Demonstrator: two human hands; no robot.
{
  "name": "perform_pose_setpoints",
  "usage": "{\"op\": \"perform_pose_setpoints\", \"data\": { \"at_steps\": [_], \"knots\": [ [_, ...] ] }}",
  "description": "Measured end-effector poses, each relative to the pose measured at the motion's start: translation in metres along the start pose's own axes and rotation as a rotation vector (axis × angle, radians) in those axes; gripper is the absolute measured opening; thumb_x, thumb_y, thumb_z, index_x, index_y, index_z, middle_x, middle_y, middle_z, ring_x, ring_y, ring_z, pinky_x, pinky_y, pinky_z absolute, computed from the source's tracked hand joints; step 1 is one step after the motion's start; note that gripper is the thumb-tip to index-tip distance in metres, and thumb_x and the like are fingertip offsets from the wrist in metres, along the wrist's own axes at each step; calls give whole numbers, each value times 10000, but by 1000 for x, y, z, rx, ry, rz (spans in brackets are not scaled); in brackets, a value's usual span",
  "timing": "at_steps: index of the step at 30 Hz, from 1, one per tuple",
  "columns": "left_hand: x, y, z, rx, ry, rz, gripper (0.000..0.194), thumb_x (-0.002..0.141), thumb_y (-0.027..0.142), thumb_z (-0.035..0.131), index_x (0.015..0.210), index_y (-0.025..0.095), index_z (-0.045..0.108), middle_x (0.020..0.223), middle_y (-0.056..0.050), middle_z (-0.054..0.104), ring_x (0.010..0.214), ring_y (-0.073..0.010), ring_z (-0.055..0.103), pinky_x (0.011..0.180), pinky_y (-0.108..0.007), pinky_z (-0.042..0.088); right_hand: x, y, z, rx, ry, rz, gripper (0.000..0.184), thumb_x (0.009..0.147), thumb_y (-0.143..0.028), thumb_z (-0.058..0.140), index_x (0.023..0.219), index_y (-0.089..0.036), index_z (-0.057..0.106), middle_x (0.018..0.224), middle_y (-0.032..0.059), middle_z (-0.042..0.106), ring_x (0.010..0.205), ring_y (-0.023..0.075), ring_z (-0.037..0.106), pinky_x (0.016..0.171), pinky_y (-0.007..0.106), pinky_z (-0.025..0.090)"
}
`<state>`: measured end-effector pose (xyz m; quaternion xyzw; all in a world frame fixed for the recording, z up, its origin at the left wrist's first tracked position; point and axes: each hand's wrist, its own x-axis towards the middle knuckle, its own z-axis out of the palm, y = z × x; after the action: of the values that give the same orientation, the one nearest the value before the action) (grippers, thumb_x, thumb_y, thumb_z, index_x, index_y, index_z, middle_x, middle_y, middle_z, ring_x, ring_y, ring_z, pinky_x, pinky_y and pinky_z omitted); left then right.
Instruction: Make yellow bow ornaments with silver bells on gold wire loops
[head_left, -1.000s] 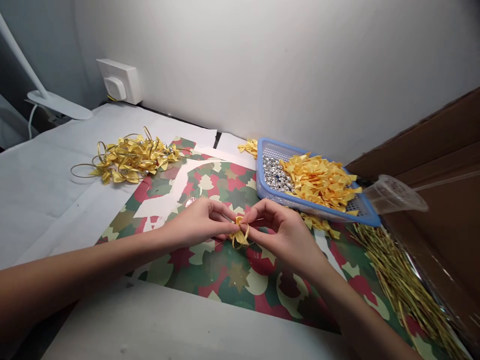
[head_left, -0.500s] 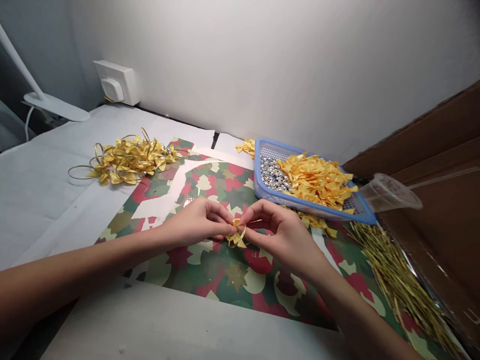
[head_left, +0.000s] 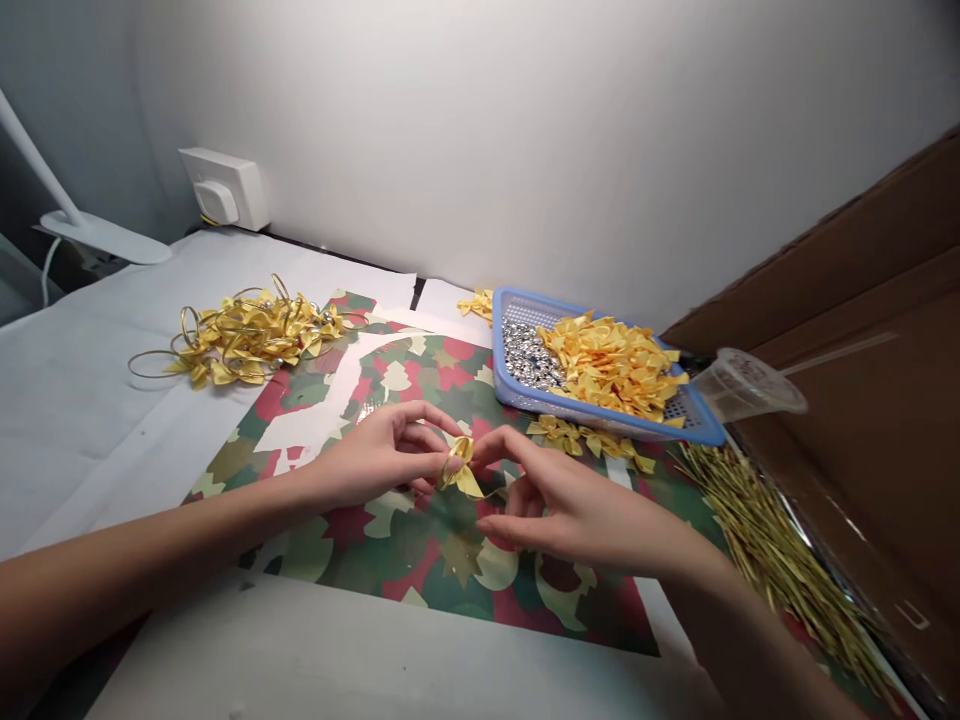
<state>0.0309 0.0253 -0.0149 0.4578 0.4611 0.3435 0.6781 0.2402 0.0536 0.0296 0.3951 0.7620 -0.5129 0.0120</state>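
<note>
My left hand (head_left: 379, 458) pinches a yellow ribbon bow (head_left: 467, 478) between thumb and fingers, above the patterned sheet. A thin gold wire forms a small loop at the bow, and its end seems to run toward the right hand. Just right of the bow is my right hand (head_left: 577, 505), its thumb and index finger spread apart. The index fingertip is close to the bow; whether it touches I cannot tell. Its other fingers are curled and partly hidden. Beneath both hands lies the camouflage-patterned sheet (head_left: 442, 570).
A blue basket (head_left: 600, 413) holds yellow bows and silver beads, with loose bows (head_left: 585, 437) in front. Gold wire stems (head_left: 780, 550) lie to the right, by a clear plastic cup (head_left: 750, 385) and a cardboard box (head_left: 885, 400). Looped bows (head_left: 255, 335) are piled left.
My right thumb and index finger have come apart and moved off the bow, the thumb dropping lower. The left hand keeps its pinch on the bow. The view has shifted slightly.
</note>
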Motion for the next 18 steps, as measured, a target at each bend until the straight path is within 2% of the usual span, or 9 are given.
{"op": "perform_pose_setpoints", "data": {
  "at_steps": [4, 8, 9, 13, 18],
  "knots": [
    [-3, 0, -2, 56, 6, 30, 280, 773, 291, 713, 1008, 168, 624, 672, 33, 627, 546, -88, 564, 522, -204, 453, 0, 3, 0, 146, -77, -36, 262, 816, -259, 623, 1033, -242, 477, 780, -26, 615, 554, 106, 581, 430, 190, 444],
    [-4, 2, -1, 86, 10, 14, 287, 777, 297, 712, 1023, 167, 644, 669, 27, 633, 551, -96, 562, 532, -215, 450, -5, 2, -6, 63, -103, -93, 15, 840, -236, 604, 838, -232, 590, 636, -39, 591, 538, 111, 561, 429, 183, 441],
    [-4, 3, -1, 89, 8, 13, 291, 775, 300, 713, 1024, 166, 649, 666, 25, 634, 553, -99, 565, 537, -220, 452, -7, 2, -8, 42, -95, -107, 65, 858, -246, 586, 799, -226, 605, 644, -29, 604, 544, 113, 567, 438, 187, 446],
    [-4, 2, -2, 101, -15, 21, 294, 777, 316, 714, 1027, 170, 664, 684, 19, 647, 584, -106, 577, 571, -232, 459, -12, 4, -17, 11, 7, -146, 197, 906, -329, 535, 772, -218, 627, 647, -14, 618, 544, 116, 565, 455, 201, 444],
    [-4, 0, -4, 98, -24, 17, 289, 767, 311, 723, 1015, 173, 672, 670, 24, 634, 577, -101, 562, 554, -223, 444, -16, 10, -30, -91, 189, -137, 200, 877, -359, 577, 766, -211, 655, 657, -7, 617, 537, 108, 545, 440, 199, 417]
  ]
}}
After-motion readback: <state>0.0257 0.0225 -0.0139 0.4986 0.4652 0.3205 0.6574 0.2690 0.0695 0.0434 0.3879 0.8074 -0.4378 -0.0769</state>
